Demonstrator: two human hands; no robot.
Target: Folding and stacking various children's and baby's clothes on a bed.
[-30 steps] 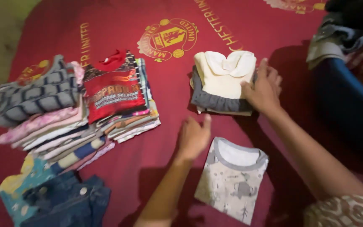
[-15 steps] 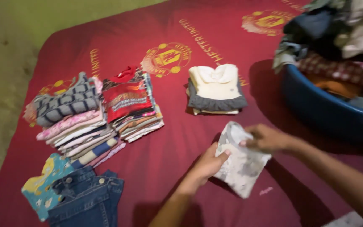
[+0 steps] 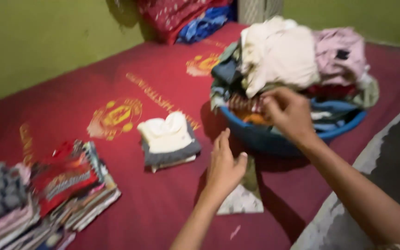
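Right hand (image 3: 287,112) has its grip narrow, fingertips pinching at the clothes pile (image 3: 283,55) heaped in the blue basin (image 3: 274,139); blur hides exactly which piece it takes. Left hand (image 3: 224,165), fingers spread wide and holding nothing, lies flat on the folded grey shirt (image 3: 242,200) on the red mat (image 3: 163,199), just beside the basin. A cream stack (image 3: 167,139) sits nearby; taller stacks (image 3: 47,194) lie well apart.

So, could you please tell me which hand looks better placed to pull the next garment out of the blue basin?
Probably the right hand: it is already at the heaped clothes in the blue basin, fingers curled at the pile's edge. The left hand hovers lower, over the folded grey shirt.
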